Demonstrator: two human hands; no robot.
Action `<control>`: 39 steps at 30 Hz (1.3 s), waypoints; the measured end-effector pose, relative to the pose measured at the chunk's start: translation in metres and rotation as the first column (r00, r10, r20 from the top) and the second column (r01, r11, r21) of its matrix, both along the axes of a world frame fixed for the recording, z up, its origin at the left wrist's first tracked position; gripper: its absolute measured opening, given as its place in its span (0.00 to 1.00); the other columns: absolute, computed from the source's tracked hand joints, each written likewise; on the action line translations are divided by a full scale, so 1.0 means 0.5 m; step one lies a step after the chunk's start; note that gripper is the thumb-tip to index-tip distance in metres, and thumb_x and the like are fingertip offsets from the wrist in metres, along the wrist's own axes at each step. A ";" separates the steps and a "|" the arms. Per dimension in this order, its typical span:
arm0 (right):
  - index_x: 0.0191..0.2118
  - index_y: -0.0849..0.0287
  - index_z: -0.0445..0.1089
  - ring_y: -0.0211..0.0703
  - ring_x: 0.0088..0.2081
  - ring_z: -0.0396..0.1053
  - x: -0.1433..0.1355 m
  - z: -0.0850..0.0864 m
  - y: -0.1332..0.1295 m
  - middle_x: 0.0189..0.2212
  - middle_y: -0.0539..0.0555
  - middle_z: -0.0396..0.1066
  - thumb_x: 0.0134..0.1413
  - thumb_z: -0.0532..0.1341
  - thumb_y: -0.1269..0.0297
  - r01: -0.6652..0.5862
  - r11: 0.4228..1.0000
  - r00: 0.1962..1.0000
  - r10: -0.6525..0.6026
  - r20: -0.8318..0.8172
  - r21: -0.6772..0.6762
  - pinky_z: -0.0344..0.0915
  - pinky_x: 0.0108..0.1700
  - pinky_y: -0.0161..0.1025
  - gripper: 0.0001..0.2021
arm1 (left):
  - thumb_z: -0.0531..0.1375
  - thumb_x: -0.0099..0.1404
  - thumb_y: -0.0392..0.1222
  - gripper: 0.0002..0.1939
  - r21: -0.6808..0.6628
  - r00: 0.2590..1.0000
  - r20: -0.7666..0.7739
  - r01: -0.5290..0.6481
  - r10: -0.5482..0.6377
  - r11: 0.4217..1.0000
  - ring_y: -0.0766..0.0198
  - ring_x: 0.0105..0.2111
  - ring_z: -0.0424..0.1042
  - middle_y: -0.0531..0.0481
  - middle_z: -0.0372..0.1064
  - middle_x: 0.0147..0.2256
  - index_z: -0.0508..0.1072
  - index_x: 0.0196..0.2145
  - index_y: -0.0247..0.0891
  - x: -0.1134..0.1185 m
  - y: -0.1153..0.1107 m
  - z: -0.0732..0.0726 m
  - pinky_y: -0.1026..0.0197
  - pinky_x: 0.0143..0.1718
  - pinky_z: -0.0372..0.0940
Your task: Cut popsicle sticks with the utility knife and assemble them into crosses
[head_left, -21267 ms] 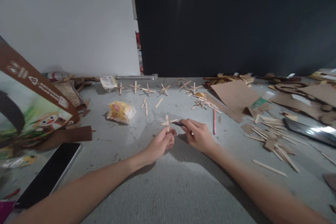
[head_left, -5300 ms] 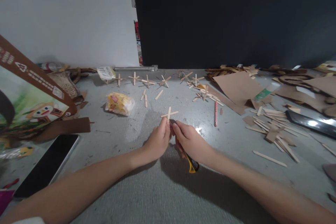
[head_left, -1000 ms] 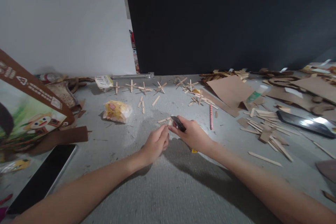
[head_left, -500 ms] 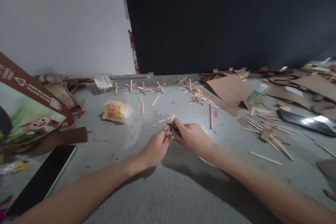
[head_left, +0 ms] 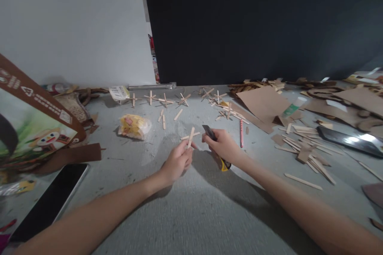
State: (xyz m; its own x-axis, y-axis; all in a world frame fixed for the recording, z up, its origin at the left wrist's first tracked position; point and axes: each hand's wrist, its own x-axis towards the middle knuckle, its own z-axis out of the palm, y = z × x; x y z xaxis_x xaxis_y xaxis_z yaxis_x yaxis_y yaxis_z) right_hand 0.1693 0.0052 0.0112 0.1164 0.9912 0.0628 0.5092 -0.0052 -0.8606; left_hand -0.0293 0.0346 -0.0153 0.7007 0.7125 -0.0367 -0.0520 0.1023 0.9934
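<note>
The left hand (head_left: 178,160) of the person pinches one wooden craft stick (head_left: 190,137), which points up and away from the fingers. A second stick (head_left: 185,136) is seen just behind it, and whether the two are touching cannot be told. The right hand (head_left: 224,145) is closed around a yellow and black utility knife (head_left: 225,165), its blade end pointing away. Near the right hand, a red patterned pen (head_left: 241,132) lies on the table (head_left: 167,215). Beyond the hands there stands a row of crossed sticks (head_left: 151,97).
</note>
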 end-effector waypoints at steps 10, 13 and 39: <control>0.43 0.57 0.70 0.35 0.11 0.56 -0.009 -0.005 0.001 0.10 0.37 0.56 0.53 0.66 0.37 -0.021 1.000 0.918 0.021 -0.396 0.004 0.53 0.16 0.32 0.27 | 0.58 0.70 0.62 0.20 -0.011 0.998 0.015 0.055 -0.055 0.998 0.70 0.17 0.42 0.66 0.45 0.18 0.63 0.39 0.41 0.000 0.004 -0.004 0.65 0.20 0.40; 0.47 0.58 0.71 0.34 0.11 0.55 -0.016 -0.003 -0.006 0.10 0.37 0.57 0.54 0.67 0.37 -0.096 0.995 0.903 0.091 -0.419 0.009 0.54 0.16 0.32 0.29 | 0.58 0.70 0.64 0.22 0.010 0.996 -0.018 0.092 -0.092 0.996 0.70 0.18 0.42 0.65 0.46 0.18 0.63 0.38 0.41 -0.002 0.001 0.000 0.64 0.20 0.41; 0.38 0.52 0.60 0.35 0.13 0.62 -0.071 0.019 -0.070 0.16 0.39 0.60 0.71 0.51 0.47 -0.159 0.984 0.958 0.133 -0.254 -0.082 0.59 0.15 0.29 0.15 | 0.44 0.79 0.58 0.18 0.341 0.977 -0.132 -0.115 0.168 0.933 0.67 0.21 0.58 0.62 0.55 0.22 0.59 0.39 0.43 0.003 -0.014 -0.014 0.63 0.26 0.55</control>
State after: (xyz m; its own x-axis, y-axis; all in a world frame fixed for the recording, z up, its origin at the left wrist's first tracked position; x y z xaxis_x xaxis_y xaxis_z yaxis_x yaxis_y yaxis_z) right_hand 0.1336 -0.0300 0.0206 -0.0310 0.9982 -0.0506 0.2826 -0.0398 -0.9584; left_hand -0.0277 0.0279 -0.0222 0.5962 0.7944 0.1160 0.1169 -0.2288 0.9664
